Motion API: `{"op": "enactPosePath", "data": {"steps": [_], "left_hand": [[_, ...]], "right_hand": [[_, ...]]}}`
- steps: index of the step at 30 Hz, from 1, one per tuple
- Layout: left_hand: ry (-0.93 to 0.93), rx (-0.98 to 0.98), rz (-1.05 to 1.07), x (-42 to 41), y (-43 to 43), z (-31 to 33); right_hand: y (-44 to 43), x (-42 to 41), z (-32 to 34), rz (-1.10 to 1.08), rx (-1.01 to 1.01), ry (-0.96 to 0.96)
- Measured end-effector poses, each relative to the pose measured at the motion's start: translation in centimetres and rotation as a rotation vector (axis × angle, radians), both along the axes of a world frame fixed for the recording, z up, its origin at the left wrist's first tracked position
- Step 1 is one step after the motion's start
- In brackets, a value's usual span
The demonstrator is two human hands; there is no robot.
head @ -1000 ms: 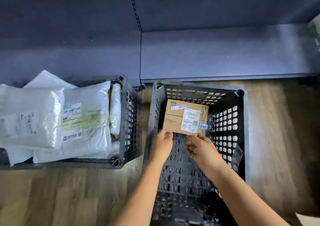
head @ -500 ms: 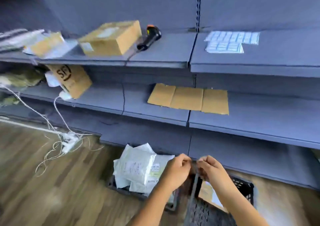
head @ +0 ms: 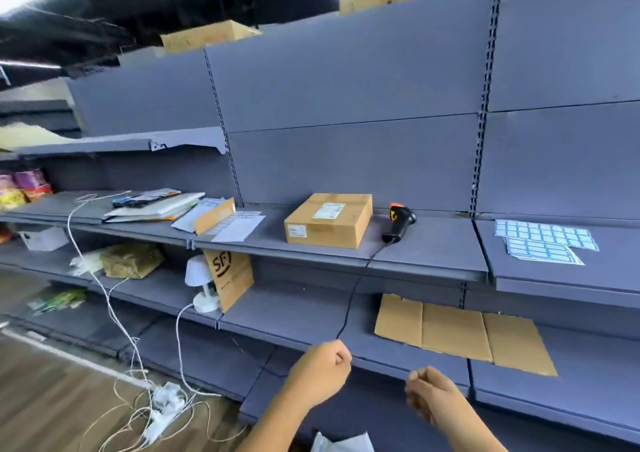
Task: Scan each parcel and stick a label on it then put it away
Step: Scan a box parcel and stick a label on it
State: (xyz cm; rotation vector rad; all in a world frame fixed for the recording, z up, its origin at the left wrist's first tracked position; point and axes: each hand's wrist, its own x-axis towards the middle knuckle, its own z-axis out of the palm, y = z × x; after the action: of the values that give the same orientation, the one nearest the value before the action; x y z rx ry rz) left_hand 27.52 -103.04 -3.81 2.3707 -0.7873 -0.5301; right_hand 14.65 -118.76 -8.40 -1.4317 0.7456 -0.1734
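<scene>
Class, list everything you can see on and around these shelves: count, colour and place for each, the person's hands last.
Sealed brown cardboard box: one, middle shelf, left of the scanner.
Black-and-orange handheld barcode scanner: one, same shelf, black cable hanging down.
Blue-and-white label sheets: at least two, overlapping, same shelf, far right.
Flattened brown cardboard sheet: one, shelf below, right.
Brown cardboard envelope marked SF: one, leaning, shelf below.
Small white table lamp: one, left of the envelope.
White cables and power strips: tangled, wooden floor, left.
Left hand: one, fingers curled, empty, bottom centre.
Right hand: one, fingers curled, empty.
</scene>
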Motion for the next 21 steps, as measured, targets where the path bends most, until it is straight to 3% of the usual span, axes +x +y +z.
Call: {"op": "enactPosePath", "data": {"steps": [8, 15, 21], "left_hand": [[-0.021, -0.033, -0.030, 8.6, 2.5, 2.3], [0.009, -0.059, -0.076, 13.4, -1.4, 1.6], [-0.026, -0.109, -0.053, 18.3, -5.6, 4.9]], "right_hand": [[3.1, 7.4, 5.4, 0.019, -0.062, -0.063], [0.5, 13.0, 5.8, -0.024, -0.082, -0.116], [-3.8, 17.9, 7.7, -0.085, -0.077, -0.185]]}}
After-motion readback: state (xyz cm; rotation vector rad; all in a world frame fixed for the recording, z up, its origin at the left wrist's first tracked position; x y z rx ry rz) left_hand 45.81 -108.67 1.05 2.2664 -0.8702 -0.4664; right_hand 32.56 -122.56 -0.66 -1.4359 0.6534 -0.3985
